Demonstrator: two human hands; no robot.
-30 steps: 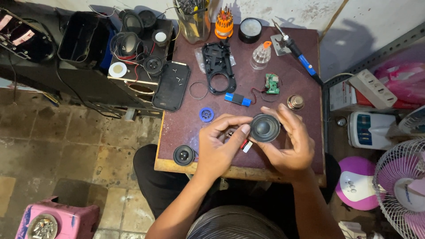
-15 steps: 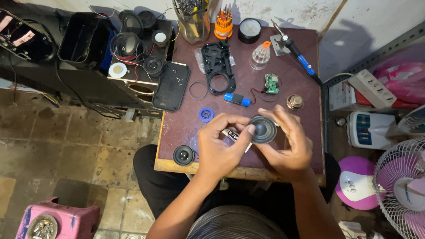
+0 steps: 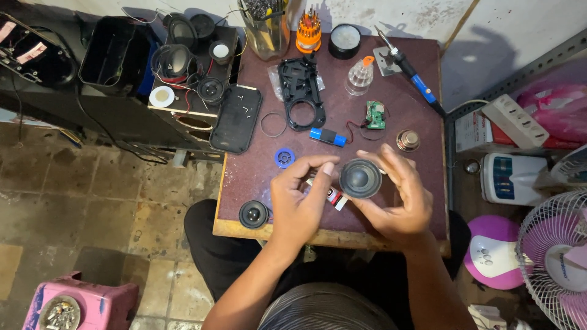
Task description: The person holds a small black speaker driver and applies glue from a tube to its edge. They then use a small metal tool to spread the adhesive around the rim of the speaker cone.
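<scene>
I am cradling the small round speaker (image 3: pixel 361 178) in my right hand (image 3: pixel 397 201), its grip curled around it. My left hand (image 3: pixel 299 198) is pinching a small tube (image 3: pixel 333 195) just beside it; next, I judge, a steady tip at the rim.

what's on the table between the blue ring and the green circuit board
In the head view, a blue cylindrical battery cell lies between the blue ring and the green circuit board, joined to the board by wires.
</scene>
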